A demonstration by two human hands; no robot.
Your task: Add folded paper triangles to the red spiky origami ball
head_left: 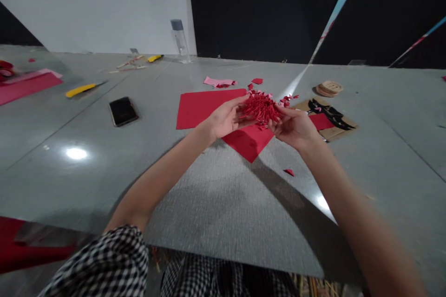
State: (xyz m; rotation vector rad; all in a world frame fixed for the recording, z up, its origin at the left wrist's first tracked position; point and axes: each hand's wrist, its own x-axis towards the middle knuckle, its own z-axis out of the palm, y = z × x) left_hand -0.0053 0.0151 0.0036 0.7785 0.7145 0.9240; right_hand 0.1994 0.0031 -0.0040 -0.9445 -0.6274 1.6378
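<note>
A round red paper flower with many thin, spiky petals is held up above the table between my two hands. My left hand cups its left side, with the fingers partly behind and under it. On the right edge, the thumb and fingers of my right hand pinch the petals. Beneath my hands lie red paper sheets, one with a corner pointing toward me. Small red and pink scraps are scattered behind the flower. A loose red scrap lies nearer to me.
A brown sheet with black shapes and a stack of wooden discs are at right. To the left lie a black phone, a yellow cutter and pink paper. A clear bottle stands near the wall.
</note>
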